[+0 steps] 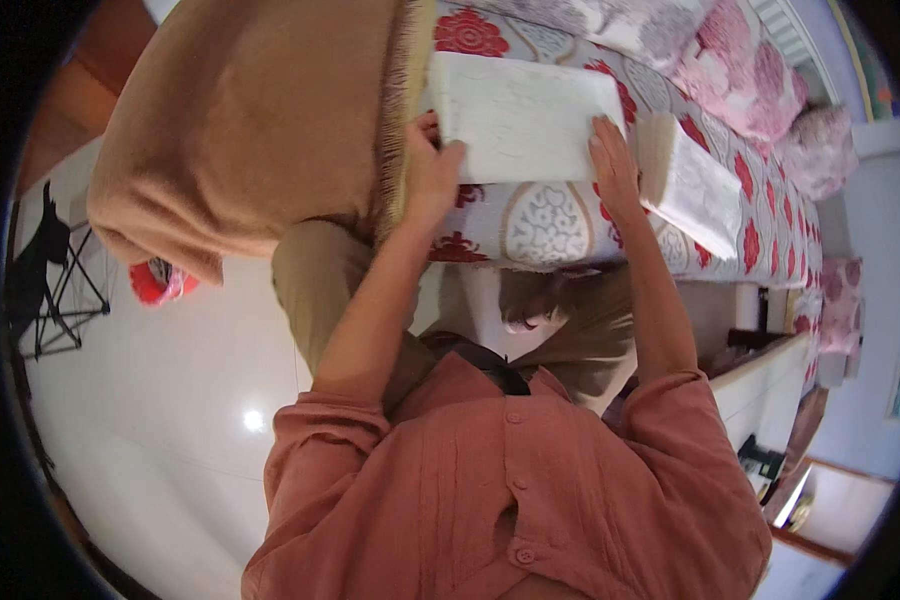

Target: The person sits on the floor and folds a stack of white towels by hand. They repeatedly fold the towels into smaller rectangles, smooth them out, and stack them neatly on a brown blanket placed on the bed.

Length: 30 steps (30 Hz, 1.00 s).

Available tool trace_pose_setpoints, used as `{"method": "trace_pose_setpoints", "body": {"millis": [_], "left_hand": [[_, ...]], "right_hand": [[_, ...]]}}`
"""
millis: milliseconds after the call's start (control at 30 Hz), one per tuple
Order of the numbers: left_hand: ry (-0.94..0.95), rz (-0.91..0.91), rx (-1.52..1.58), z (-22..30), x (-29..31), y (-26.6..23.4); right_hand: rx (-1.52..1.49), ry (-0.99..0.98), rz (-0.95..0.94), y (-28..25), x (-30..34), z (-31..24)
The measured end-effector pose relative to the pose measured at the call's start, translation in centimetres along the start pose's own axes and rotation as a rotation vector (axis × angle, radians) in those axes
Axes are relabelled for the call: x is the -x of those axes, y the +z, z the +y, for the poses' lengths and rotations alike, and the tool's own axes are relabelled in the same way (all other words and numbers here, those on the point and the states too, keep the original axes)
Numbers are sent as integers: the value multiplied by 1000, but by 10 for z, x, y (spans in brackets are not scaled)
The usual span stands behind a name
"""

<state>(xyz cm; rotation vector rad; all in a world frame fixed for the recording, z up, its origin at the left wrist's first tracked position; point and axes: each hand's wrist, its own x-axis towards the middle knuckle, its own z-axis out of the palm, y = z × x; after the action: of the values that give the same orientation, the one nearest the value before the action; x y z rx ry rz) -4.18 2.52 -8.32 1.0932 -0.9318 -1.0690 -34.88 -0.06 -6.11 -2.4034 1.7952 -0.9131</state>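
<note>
We are counting two folded white cloths [527, 118] [695, 190] | one left hand [432, 178] | one right hand [614, 168] | one brown blanket [260, 110] | one red-patterned cover [545, 225] | one black folding seat [42, 262] | one rust shirt [450, 470] | one red object [148, 285] on the floor [200, 370]

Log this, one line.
left hand: touches folded white rectangular cloth, left end | right hand: touches same, right end | second folded white cloth: rightward

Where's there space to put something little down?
On the patterned cover, between the large white folded cloth and the cover's front edge. The pale floor left of the rust-coloured shirt is bare too. It's crowded between the brown blanket and left hand, and between the right hand and smaller white folded cloth.
</note>
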Motion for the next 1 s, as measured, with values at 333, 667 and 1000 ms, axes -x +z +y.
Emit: {"method": "trace_pose_setpoints", "body": {"millis": [333,667,1000], "left_hand": [[744,-248,-1215,59,-20,66],[709,-332,-1464,16,-60,72],[646,-352,-1470,23,-62,67]], "right_hand": [[139,-84,-16,-28,-31,-62],[244,-58,2,33,-43,-16],[-113,-69,-18,-86,26,-5]]}}
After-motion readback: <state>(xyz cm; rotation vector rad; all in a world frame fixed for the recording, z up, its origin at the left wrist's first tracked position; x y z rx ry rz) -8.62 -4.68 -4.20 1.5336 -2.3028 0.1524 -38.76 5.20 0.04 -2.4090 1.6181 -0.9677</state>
